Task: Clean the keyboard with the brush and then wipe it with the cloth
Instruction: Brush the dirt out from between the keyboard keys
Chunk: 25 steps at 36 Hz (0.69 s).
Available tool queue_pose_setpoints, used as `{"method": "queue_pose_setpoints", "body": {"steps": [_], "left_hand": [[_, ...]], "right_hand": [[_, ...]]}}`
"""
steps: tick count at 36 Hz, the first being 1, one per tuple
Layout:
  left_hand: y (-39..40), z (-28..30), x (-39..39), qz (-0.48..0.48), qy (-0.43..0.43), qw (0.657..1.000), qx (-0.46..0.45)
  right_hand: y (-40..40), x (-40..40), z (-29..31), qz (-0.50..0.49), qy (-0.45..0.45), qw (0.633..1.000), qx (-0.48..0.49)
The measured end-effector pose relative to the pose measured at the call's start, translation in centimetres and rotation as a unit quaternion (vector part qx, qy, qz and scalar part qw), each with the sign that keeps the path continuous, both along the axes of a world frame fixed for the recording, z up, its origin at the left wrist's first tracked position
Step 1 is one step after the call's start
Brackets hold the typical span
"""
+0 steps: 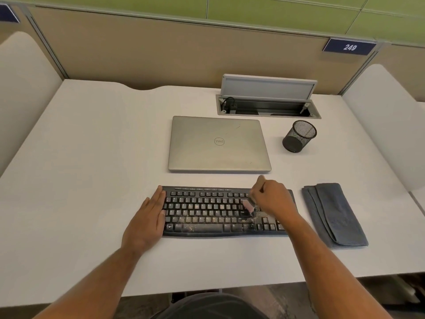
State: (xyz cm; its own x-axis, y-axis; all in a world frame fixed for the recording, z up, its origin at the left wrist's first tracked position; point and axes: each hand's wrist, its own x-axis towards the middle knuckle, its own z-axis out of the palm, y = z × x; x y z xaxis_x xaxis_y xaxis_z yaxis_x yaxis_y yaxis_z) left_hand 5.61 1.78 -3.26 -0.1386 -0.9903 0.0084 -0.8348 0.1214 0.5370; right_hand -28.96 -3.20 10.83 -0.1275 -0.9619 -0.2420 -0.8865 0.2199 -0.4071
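Lying flat on the white matte desk (92, 157), the black plastic keyboard (207, 215) is a long low slab, its square keys speckled with pale gritty dust that is thickest along the space bar row. The left hand (147, 217) rests with straight fingers together against the keyboard's left end, thumb touching the outer keys. The right hand (271, 201) is curled round a small brush (249, 204), whose handle end pokes out above the knuckles while its pale, blurred bristle tuft points down from the fingers onto the keys right of the main block. Just right of that hand, off the keyboard's end, lies a folded grey cloth (333, 215), soft and napped, in a long rectangle. Beyond the fingers sits a closed silver laptop (218, 143), smooth metal with rounded corners and faint scuffs. Farther right stands a black wire-mesh cup (299, 137), cylindrical. Behind both, a grey hinged flap stands open over a recessed cable tray (268, 107).
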Motion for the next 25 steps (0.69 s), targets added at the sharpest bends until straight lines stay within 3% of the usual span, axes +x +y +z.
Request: {"method": "queue_pose_setpoints", "body": {"steps": [4,7,13,18,25], "left_hand": [[-0.2,-0.3,0.3,-0.011,-0.009,1.000,0.000],[-0.2,-0.5,0.3,-0.015,-0.012,1.000,0.000],[-0.2,-0.5,0.3,-0.009,-0.009,1.000,0.006],[-0.2,-0.4,0.2,-0.008,-0.005,1.000,0.004],[-0.1,-0.2,0.1,0.002,-0.005,1.000,0.018]], "right_hand": [[0.0,-0.4,-0.6,-0.075,-0.034,0.994,-0.071],[0.6,-0.5,-1.1,-0.068,-0.042,0.994,-0.079],[0.6,-0.9,-1.2,-0.047,-0.004,0.999,0.019],[0.8,-1.0,-1.3,-0.081,-0.021,0.995,-0.062],[0.8,-1.5,-0.7,-0.003,0.020,0.999,0.039]]}}
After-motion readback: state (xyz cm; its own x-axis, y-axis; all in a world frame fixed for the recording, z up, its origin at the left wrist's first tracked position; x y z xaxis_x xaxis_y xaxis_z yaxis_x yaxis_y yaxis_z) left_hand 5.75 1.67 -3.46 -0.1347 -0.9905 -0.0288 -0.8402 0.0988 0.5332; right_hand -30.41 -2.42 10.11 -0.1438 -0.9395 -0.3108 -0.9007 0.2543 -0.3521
